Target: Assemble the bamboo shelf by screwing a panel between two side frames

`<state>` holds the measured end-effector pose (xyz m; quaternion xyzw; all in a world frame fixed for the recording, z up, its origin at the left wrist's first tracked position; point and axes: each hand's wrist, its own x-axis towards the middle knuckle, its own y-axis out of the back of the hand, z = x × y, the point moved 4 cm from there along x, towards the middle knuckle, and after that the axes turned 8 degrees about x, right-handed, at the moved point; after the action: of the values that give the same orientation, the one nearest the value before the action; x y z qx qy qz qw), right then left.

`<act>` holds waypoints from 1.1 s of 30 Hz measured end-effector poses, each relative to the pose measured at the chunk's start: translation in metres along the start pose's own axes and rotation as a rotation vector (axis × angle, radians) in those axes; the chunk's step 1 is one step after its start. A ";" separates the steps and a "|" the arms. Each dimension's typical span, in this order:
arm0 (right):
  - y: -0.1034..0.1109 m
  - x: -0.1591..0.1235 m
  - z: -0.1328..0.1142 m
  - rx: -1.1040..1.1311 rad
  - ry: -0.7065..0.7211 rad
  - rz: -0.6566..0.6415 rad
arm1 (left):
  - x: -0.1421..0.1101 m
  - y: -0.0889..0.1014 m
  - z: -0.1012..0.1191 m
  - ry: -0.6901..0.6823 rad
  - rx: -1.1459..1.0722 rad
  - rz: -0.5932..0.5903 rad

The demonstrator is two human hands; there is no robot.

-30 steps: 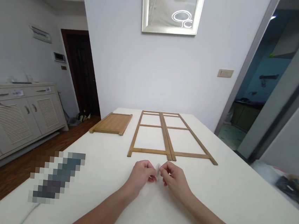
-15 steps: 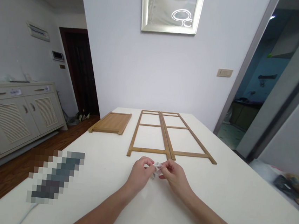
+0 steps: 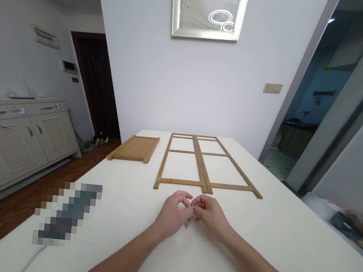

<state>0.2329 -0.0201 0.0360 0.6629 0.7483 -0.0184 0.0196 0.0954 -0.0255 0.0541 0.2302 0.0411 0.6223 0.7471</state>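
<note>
At the lower centre of the frame, a small, clear plastic packet [image 3: 193,206] sits between the person's two hands, just above the tabletop and mostly covered by the fingers. The left hand [image 3: 174,214] has its thumb and forefinger brought together on one side of it, and the right hand [image 3: 211,216] pinches the other side with curled fingers. A dull metallic-looking bit [image 3: 187,224] shows below the left fingertips; whether it is inside the packet or hanging out of it cannot be told.

Handling so thin a film well would call for fingertip grips close together, a slow and even pull, and the packet held low over the white table [image 3: 121,224], so that anything small drops only a little way and does not roll. A firm hold on the lower end would guard against a sudden spill.

Near centre, just beyond the hands, two wooden frames lie flat side by side, the left frame [image 3: 182,151] and the right frame [image 3: 215,154]. Left of them rests a slatted wooden panel [image 3: 135,148]. At the left edge, a louvred cabinet [image 3: 28,127] stands with its doors closed, its contents hidden. At the lower right edge, a translucent plastic bag [image 3: 318,201] lies beside dark and brownish items too unclear to name.
</note>
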 end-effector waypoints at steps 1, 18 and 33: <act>0.001 0.000 0.000 0.011 0.004 0.003 | 0.000 -0.002 0.000 0.000 -0.022 -0.011; 0.004 0.002 -0.004 0.709 -0.120 -0.062 | 0.006 0.003 -0.026 0.367 -0.442 -0.044; -0.008 0.000 0.018 0.861 -0.384 -0.070 | 0.011 0.013 -0.016 0.212 -0.583 0.021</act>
<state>0.2246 -0.0221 0.0182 0.5697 0.6773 -0.4498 -0.1198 0.0803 -0.0087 0.0470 -0.0594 -0.0637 0.6360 0.7668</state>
